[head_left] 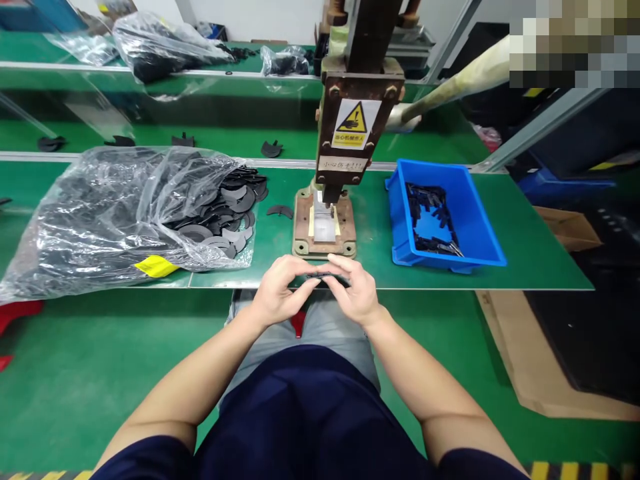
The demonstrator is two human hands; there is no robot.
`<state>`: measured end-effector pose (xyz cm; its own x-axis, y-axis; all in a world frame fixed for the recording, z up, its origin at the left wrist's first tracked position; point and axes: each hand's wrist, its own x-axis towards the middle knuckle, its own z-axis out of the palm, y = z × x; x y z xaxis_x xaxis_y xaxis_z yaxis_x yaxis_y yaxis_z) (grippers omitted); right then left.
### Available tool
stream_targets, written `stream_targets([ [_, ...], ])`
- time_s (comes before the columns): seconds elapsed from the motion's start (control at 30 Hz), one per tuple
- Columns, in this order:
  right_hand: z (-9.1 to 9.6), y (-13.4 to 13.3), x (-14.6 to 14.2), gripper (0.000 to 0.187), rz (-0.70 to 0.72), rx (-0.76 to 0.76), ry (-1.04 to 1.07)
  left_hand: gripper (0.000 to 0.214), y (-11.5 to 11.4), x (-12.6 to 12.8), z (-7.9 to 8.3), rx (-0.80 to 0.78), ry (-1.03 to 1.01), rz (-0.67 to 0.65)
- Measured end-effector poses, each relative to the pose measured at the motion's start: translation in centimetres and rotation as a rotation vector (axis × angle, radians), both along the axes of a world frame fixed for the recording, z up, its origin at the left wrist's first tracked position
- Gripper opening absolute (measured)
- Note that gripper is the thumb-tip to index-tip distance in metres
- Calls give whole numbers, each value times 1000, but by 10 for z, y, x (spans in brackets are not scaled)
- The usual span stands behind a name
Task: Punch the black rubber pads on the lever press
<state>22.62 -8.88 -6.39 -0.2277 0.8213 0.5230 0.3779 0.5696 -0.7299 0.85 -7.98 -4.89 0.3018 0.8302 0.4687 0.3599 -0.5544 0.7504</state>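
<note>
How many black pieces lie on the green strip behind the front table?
4: one piece far left, a second and a third behind the bag, a fourth left of the press. The bag or press may hide more.

- The small dark piece (319, 274) looks thin, like a little strip.
- It is held up sideways between the fingertips of the left hand (284, 290) and the right hand (356, 292).
- It is by the front edge of the green table (540, 267).
- Fingers hide some of it.
</note>
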Motion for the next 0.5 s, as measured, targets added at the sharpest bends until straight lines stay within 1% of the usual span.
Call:
stream_targets([
  [0.07,2,2,4,54,8,2,0,15,6,-2,0,24,41,3],
  [0.13,10,10,13,53,-14,11,-6,13,21,-6,0,73,65,14],
  [0.2,29,25,28,50,-94,72,9,13,46,-10,0,128,65,54],
  [0.23,44,35,37,48,-151,131,37,15,61,-11,-1,153,69,79],
  [0.3,83,55,51,44,-258,313,144,18,93,-12,-1,186,113,118],
  [0.37,132,72,60,42,-306,515,287,20,122,-9,-1,204,195,120],
  [0.4,158,78,62,43,-320,590,335,21,133,-7,-1,210,246,111],
  [0.43,183,82,62,45,-309,613,347,21,143,-4,0,215,304,98],
  [0.47,206,85,61,48,-260,646,314,22,150,0,1,218,369,83],
  [0.5,227,87,59,54,-180,656,235,23,155,3,3,219,437,69],
])
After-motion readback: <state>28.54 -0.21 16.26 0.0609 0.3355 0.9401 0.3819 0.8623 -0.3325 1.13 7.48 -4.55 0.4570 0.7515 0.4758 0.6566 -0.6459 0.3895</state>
